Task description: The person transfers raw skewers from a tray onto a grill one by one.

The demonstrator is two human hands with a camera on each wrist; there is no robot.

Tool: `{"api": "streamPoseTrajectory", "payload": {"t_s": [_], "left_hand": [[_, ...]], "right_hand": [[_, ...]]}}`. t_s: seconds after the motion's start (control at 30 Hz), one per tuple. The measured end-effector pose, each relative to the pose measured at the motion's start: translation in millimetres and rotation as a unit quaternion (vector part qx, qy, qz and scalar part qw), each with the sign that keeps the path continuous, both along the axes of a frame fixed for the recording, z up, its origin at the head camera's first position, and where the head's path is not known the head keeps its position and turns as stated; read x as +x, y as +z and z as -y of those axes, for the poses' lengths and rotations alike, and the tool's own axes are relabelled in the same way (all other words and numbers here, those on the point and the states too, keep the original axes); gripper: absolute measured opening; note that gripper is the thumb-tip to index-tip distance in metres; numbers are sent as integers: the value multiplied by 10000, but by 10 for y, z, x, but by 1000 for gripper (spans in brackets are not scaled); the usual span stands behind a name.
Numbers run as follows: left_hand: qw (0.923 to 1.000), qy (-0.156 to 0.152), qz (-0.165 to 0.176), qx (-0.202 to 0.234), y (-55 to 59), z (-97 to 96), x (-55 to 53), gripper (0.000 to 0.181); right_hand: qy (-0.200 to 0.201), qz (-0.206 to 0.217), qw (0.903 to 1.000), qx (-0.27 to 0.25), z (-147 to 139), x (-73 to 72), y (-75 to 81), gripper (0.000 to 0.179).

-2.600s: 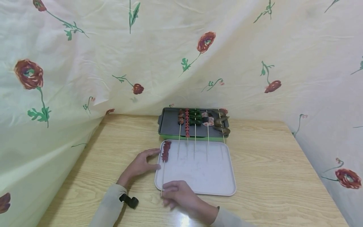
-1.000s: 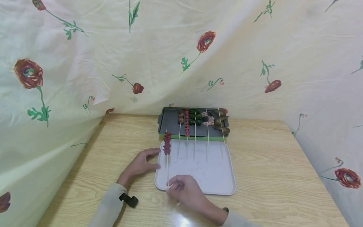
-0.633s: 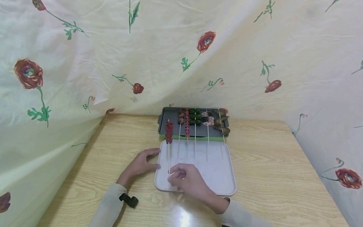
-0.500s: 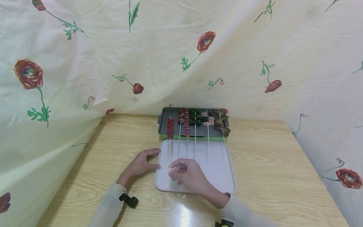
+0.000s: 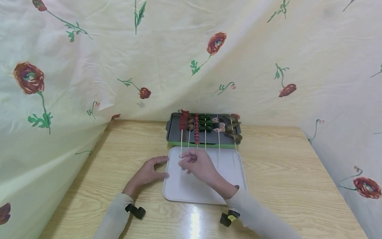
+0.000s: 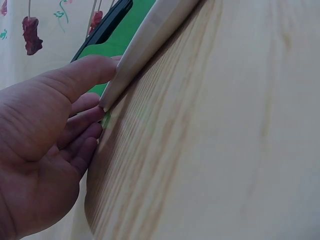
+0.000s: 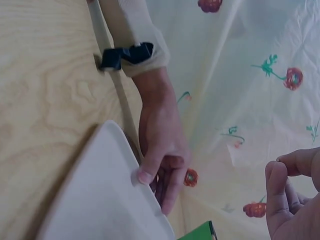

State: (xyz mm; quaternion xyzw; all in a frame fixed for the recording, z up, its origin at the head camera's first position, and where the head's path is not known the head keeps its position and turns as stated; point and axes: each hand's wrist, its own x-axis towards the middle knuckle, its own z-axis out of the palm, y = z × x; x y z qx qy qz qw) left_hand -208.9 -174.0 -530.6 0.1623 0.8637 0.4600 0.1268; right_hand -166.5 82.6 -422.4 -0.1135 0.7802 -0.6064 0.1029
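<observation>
My right hand pinches the bare stick end of a red meat skewer between thumb and fingers, over the white tray. The meat hangs over the left part of the grill plate, beside a brown meat skewer. In the right wrist view the pinching fingertips show, with the stick mostly out of sight. My left hand rests at the tray's left edge, its thumb touching the rim and its fingers spread loosely along the side, as the left wrist view also shows.
On the green-based grill lie more skewers: thin red pieces, green peppers, fish slices and brownish-grey pieces. Their sticks jut out over the tray. A flowered cloth hangs behind the wooden table.
My right hand has picked up the red meat skewer from the tray's left side and carried it forward, until its meat is over the grill. My left hand has stayed at the tray edge.
</observation>
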Motion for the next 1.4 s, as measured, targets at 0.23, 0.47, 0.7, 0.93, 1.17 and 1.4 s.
{"api": "streamPoseTrajectory", "payload": {"t_s": [0.23, 0.47, 0.7, 0.93, 1.17, 1.4], "left_hand": [[10000, 19, 42, -23, 4, 2, 9, 67], [10000, -23, 17, -27, 9, -6, -6, 66], [10000, -57, 27, -12, -2, -2, -6, 67], [10000, 5, -17, 84, -5, 1, -1, 67], [9999, -28, -30, 111, -12, 1, -12, 67], [9999, -17, -12, 128, -15, -3, -10, 66]], "right_hand": [[-112, 159, 9997, 119, 52, -169, 16, 19], [-195, 264, 9994, 143, 73, -319, -33, 19], [-259, 490, 9984, 69, 95, -416, -90, 23], [-274, 645, 9975, -112, 130, -499, -98, 17], [-333, 823, 9960, -23, 139, -563, -134, 15], [-283, 897, 9956, -20, 134, -587, -160, 15]]}}
